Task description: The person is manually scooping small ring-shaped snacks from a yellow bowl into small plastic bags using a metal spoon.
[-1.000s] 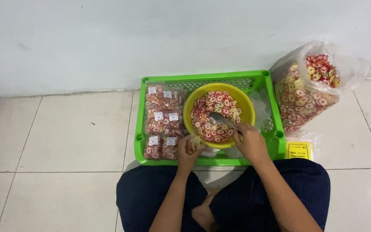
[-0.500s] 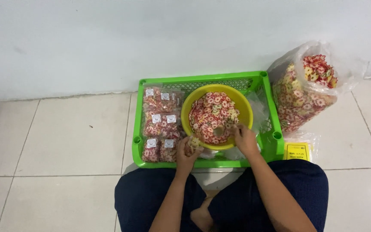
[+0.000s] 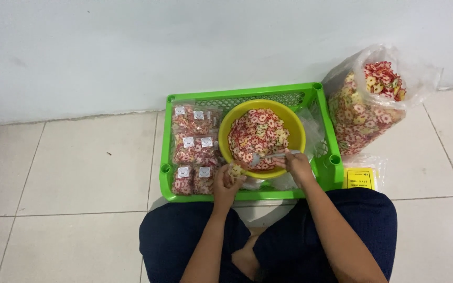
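Note:
A yellow bowl (image 3: 294,135) full of red, white and yellow ring-shaped crackers sits in a green plastic crate (image 3: 247,94) on the floor. My right hand (image 3: 298,165) grips a metal spoon (image 3: 266,156) whose tip lies among the crackers at the bowl's near edge. My left hand (image 3: 227,180) holds a small clear bag (image 3: 235,170) with a few crackers in it, just left of the bowl's near rim. Several filled, labelled small packets (image 3: 195,141) lie stacked in the crate's left part.
A large clear sack of the same crackers (image 3: 365,112) stands right of the crate by the white wall. A yellow packet of bags (image 3: 360,178) lies on the tiles near my right knee. My crossed legs in dark trousers (image 3: 352,230) press against the crate's front.
My right hand pulled the spoon from the bowl's middle back to its near edge. My left hand stayed by the rim with the small bag.

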